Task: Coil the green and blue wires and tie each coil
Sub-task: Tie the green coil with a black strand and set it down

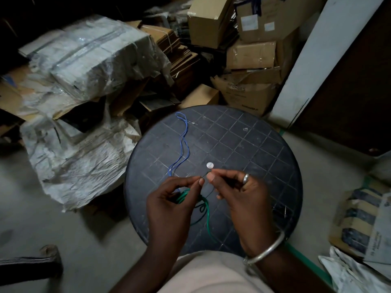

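Lying on the left half of the round black stool top (243, 134), the blue wire (183, 142) runs as a loose doubled strand from near the far edge toward the hands, its long axis pointing almost straight at the left hand (169, 204). It is uncoiled, and its near end seems to pass under that hand's fingers. The left hand is nearer to it. That hand is curled, thumb and forefinger pressed together on something thin at their tips, too fine and dark to name, while loops of the green wire (206, 210) hang from its grip and trail toward the near edge. A small silvery disc (209, 165) sits on the top just beyond the fingertips. The right hand (239, 195), ringed and bangled, meets the left tip to tip, also pinching; the two appear to share one fine strand. My reading is that the green coil is being tied, and blue comes next.
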Available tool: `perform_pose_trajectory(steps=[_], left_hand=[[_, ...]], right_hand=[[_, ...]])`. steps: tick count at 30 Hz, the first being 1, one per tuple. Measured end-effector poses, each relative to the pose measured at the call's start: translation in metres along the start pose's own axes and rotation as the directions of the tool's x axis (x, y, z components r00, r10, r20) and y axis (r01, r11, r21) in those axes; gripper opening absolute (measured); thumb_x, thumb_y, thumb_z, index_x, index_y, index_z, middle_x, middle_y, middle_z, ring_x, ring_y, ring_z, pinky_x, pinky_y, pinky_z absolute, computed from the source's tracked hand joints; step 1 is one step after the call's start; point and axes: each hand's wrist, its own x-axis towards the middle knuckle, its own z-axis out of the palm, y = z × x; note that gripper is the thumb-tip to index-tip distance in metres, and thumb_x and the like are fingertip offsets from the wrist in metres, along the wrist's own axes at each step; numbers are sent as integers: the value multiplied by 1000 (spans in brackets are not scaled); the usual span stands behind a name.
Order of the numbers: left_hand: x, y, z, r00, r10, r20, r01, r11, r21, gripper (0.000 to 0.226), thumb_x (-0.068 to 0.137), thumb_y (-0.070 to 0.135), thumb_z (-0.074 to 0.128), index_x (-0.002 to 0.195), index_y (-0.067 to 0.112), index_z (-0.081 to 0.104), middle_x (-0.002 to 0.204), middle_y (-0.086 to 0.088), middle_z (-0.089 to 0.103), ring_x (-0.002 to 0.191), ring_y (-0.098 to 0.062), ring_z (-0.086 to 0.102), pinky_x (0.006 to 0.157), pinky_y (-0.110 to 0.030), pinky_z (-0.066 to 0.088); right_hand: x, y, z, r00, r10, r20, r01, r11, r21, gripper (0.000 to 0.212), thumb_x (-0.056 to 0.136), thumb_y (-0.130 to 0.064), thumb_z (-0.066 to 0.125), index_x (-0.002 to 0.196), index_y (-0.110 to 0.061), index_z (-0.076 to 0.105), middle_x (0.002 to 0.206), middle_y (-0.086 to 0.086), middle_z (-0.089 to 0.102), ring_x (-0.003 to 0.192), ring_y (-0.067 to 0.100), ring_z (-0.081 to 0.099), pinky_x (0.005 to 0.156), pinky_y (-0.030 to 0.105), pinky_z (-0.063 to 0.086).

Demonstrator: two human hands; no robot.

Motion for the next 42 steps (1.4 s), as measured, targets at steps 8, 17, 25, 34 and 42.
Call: perform_pose_trajectory(steps=[8, 17, 25, 34, 42], left_hand=[[1, 2, -1, 999, -43, 6, 43, 997, -64, 8, 80, 9, 81, 86, 14, 81, 83, -1, 80, 81, -12, 75, 70, -19, 54], [0, 4, 0, 958, -264, 114, 281, 943, -178, 21, 74, 35, 78, 86, 18, 82, 78, 3, 77, 70, -4, 65, 61, -19, 48], [-1, 3, 2, 862, -427, 273, 488, 846, -216, 20, 73, 31, 71, 86, 18, 79, 80, -3, 70, 79, -23, 59, 74, -38, 42], [-4, 6, 2, 830, -427, 359, 506, 847, -163, 23, 87, 15, 62, 71, 25, 76, 80, 4, 72, 72, -12, 58, 65, -29, 40], [-3, 8, 3, 796, -349, 495, 500, 840, -212, 10, 85, 24, 63, 80, 22, 71, 81, -13, 42, 61, -15, 39, 52, -23, 32]], right_hand=[[-9, 0, 0, 995, -51, 89, 61, 992, -111, 11, 83, -8, 78, 91, -16, 80, 84, -4, 81, 79, 5, 76, 74, 19, 59], [-2, 0, -2, 991, -97, 89, 111, 980, -163, 12, 88, -15, 75, 98, -21, 78, 90, -2, 79, 83, 7, 74, 77, 25, 58], [1, 1, -6, 958, -226, 178, 271, 915, -299, 7, 92, -16, 70, 91, -22, 72, 98, -5, 68, 91, 8, 68, 74, 17, 52], [22, -24, -18, 959, -282, 30, 281, 931, -232, 7, 100, -16, 58, 97, -13, 65, 86, -1, 72, 66, -1, 59, 62, 11, 45], [43, -41, -11, 989, -20, 144, -3, 987, 163, 9, 103, -9, 51, 101, -5, 58, 68, 0, 71, 56, 5, 61, 55, 15, 52]])
